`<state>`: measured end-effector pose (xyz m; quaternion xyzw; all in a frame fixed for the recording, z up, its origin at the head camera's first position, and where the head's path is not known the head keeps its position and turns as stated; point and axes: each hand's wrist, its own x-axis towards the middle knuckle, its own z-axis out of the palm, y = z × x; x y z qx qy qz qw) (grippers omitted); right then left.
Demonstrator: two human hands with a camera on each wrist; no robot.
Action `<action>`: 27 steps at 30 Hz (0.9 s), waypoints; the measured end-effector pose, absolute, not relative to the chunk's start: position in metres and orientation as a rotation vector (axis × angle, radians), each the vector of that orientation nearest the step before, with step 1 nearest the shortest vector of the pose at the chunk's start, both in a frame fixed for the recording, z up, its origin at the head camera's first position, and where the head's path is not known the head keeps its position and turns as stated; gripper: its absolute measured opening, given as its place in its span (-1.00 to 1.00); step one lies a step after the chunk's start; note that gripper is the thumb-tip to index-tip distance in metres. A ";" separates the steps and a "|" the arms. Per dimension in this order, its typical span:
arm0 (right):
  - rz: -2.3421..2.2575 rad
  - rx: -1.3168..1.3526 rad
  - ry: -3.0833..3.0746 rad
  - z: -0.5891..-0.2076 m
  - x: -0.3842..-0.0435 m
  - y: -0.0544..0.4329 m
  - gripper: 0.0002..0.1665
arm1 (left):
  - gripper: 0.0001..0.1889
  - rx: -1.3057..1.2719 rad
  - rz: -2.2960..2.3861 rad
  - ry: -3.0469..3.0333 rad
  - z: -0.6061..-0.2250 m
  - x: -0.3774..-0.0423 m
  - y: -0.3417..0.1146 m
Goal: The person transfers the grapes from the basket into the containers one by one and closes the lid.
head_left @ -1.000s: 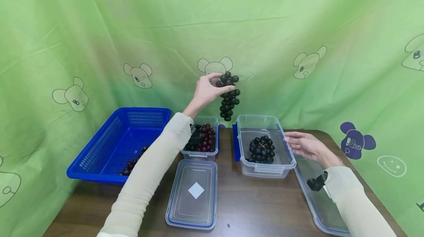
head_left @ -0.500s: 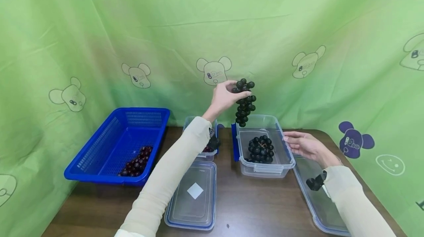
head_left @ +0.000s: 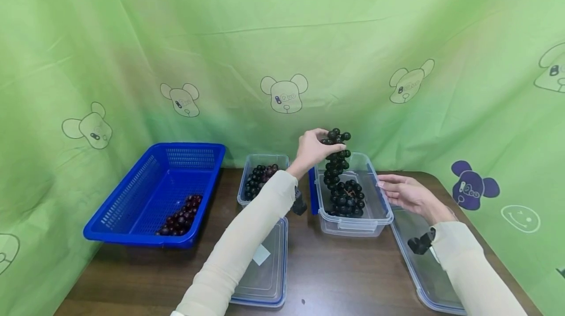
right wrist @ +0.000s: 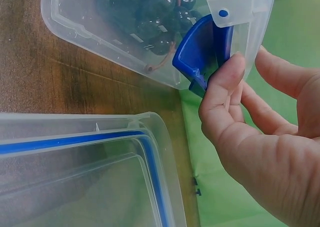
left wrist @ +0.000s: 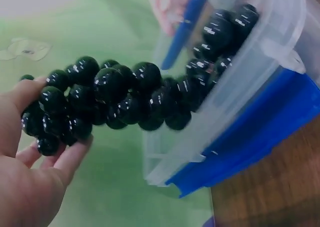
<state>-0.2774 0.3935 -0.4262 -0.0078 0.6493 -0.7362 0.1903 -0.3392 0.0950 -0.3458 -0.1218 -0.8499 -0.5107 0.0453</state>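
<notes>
My left hand (head_left: pixel 314 149) pinches the upper end of a bunch of dark grapes (head_left: pixel 337 163). The bunch hangs into the larger clear container (head_left: pixel 353 227), its lower end overlapping another dark bunch (head_left: pixel 349 204) inside. In the left wrist view, my thumb and fingers curl round the top grapes (left wrist: pixel 62 107). My right hand (head_left: pixel 408 194) is at that container's right side. Up close, in the right wrist view, thumb and fingers meet the wall beside a blue latch (right wrist: pixel 202 52) that stands unfastened. Another blue latch (left wrist: pixel 255 132) hangs open along the opposite side.
A blue basket (head_left: pixel 154 237) at the left holds reddish-purple grapes (head_left: pixel 181 218). A smaller clear container (head_left: pixel 246 171) with dark and red grapes is partly behind my left arm. One lid (head_left: pixel 265 284) lies in front of it; another lid (head_left: pixel 434 272) lies under my right forearm.
My left hand has carried the grape bunch rightward and then down into the larger container. The right hand keeps its place at the container's side.
</notes>
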 end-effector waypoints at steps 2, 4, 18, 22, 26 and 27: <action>-2.073 -0.028 1.819 -0.426 -0.277 0.394 -0.65 | -0.31 -0.391 -1.473 -2.637 -0.352 -0.339 0.100; -2.072 -0.026 1.827 -0.426 -0.277 0.394 -0.65 | -0.33 -0.434 -1.361 -2.680 -0.360 -0.340 0.103; -2.074 -0.040 1.838 -0.428 -0.276 0.394 -0.65 | -0.31 -0.502 -1.181 -2.725 -0.389 -0.346 0.108; -2.076 -0.043 1.834 -0.427 -0.275 0.393 -0.66 | -0.41 -0.510 -1.220 -2.743 -0.395 -0.346 0.105; -2.081 -0.040 1.822 -0.427 -0.275 0.392 -0.66 | -0.52 -0.551 -1.280 -2.739 -0.398 -0.346 0.103; -2.085 -0.037 1.818 -0.427 -0.275 0.392 -0.65 | -0.54 -0.569 -1.285 -2.730 -0.398 -0.346 0.103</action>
